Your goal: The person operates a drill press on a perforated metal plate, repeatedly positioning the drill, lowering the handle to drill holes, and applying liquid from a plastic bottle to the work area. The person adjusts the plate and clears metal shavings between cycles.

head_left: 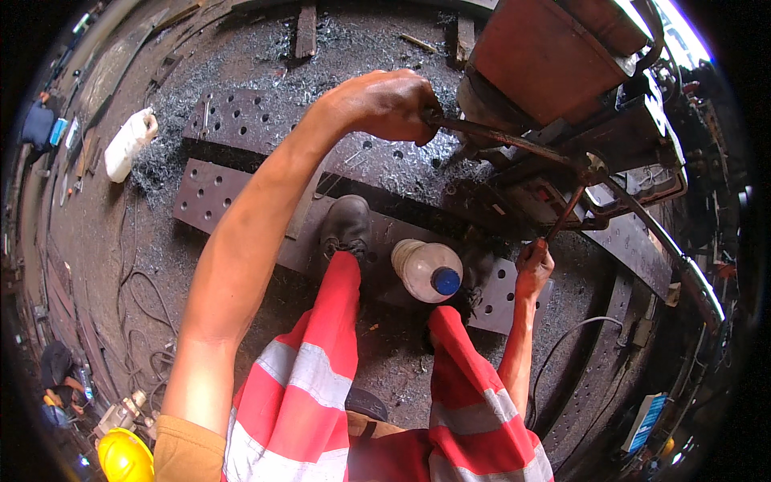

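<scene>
My left hand (387, 106) is closed around the end of a long metal feed handle (506, 138) on a red drilling machine (546, 60). My right hand (533, 271) grips a second, shorter spoke (567, 212) of the same handle. Both spokes meet at a hub (593, 169) on the machine's side, and a third spoke (666, 237) runs down to the right. Beneath the machine lie steel plates (233, 120) with rows of drilled holes, strewn with metal shavings. The drill's tip is hidden from view.
Between my boots stands a whitish plastic bottle (422, 269) with a blue cap. A white jug (131, 145) sits on the floor at the left. Cables (148, 297) trail there too. A yellow hard hat (125, 456) is at lower left, and a long perforated beam (590, 386) lies at right.
</scene>
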`<state>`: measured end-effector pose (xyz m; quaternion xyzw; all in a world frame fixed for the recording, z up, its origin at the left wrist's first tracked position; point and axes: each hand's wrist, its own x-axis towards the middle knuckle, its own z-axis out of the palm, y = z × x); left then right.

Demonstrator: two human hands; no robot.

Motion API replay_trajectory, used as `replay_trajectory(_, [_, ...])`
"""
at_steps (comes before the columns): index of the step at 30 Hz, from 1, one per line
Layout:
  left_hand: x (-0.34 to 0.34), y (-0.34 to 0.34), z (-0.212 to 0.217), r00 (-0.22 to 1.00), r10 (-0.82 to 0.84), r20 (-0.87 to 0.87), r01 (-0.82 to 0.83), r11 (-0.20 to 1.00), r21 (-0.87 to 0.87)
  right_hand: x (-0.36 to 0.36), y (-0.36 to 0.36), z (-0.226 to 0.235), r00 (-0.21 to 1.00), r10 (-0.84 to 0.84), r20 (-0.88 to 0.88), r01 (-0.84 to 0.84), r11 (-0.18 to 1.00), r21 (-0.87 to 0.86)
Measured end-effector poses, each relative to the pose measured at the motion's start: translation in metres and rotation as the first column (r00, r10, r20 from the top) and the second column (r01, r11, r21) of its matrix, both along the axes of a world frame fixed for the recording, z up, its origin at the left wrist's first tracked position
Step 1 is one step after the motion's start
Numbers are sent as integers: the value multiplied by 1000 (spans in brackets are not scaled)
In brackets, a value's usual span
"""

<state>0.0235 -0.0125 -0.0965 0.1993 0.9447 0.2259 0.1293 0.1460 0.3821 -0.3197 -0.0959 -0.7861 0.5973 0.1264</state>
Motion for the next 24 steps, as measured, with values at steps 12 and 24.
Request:
replay_trajectory(12, [-2,0,-5,999,-33,-27,34,999,26,4,-5,11,998,-24,66,27,998,-49])
replay_trajectory(24, [-1,0,-1,999,-27,-30,27,1000,12,0,-8,17,997,-32,76,37,997,-69])
